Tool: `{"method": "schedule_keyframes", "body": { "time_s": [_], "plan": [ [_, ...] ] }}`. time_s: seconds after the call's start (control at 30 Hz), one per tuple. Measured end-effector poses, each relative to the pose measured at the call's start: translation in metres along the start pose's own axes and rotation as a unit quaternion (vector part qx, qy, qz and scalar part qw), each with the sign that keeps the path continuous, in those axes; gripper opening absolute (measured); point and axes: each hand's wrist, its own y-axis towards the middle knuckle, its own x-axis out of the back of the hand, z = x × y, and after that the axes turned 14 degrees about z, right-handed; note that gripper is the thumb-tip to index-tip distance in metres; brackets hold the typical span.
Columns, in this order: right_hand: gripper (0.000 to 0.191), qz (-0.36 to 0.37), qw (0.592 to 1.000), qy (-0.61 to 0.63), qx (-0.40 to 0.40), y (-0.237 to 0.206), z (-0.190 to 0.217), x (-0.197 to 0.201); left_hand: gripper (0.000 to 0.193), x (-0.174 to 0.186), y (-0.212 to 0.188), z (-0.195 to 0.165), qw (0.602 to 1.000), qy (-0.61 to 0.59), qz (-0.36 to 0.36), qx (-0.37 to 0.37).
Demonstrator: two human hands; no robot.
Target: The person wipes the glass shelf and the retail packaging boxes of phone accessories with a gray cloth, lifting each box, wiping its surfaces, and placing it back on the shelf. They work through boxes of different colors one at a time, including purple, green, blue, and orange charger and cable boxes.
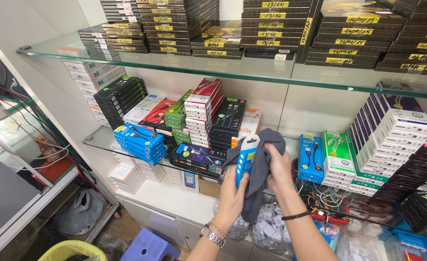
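Wiping a boxed item in front of stocked glass shelves.

Before the shelves, the right hand is closed on a grey cloth wrapped round a slim blue-and-white package, which the left hand clasps at its lower end. The package stands nearly upright, long axis vertical, top toward the shelf. Judged mid-wipe; next needs a steady hold while the cloth slides along.

Glass shelf just behind my hands: blue boxes far left of my grip, red-white stack and black boxes just left, blue and green packs right. Upper shelf overhead: black box stacks.
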Motion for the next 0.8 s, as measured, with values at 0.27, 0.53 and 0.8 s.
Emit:
{"method": "schedule_keyframes", "body": {
  "time_s": [0.27, 0.53, 0.8],
  "plan": [
    [0.059, 0.038, 0.934, -0.339, 0.107, -0.073, -0.057, 0.018, 0.03, -0.003, 0.041, -0.002, 0.949, -0.304, -0.07, 0.056],
    [0.064, 0.034, 0.931, -0.341, 0.123, -0.06, -0.018, 0.041, 0.031, -0.042, 0.054, 0.0, 0.961, -0.267, -0.056, 0.035],
    [0.052, -0.137, 0.943, -0.301, 0.048, -0.08, -0.023, 0.096, 0.043, -0.089, 0.065, 0.024, 0.959, -0.279, 0.014, 0.052]
  ]
}}
